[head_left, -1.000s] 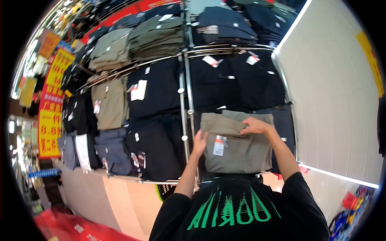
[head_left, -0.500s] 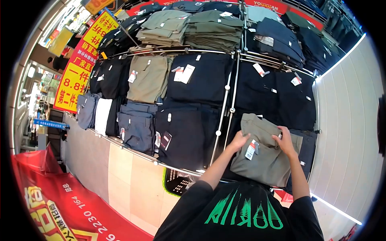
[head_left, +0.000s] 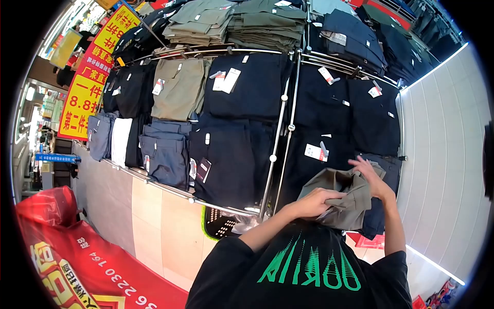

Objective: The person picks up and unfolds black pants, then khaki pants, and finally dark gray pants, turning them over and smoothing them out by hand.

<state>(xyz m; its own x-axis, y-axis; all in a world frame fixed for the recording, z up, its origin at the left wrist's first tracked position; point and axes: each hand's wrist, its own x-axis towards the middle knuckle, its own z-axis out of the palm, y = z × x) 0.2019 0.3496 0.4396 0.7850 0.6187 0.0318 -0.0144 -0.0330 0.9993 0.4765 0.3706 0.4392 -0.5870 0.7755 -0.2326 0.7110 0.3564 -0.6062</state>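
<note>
Two hands (head_left: 314,203) (head_left: 375,181), one green-rimmed basket (head_left: 216,220), and one white folded garment (head_left: 121,141)

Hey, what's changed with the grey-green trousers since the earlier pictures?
The grey-green trousers, flat before, are now bunched toward the black shirt, exposing more dark trousers behind. The left hand moved nearer the shirt, gripping them; the right hand has opened. Neighbouring stacks stayed put.

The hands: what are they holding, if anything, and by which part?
The left hand holds the olive garment by a bunched fold; whether the right hand, on its right side, also grips cannot be told.
</note>
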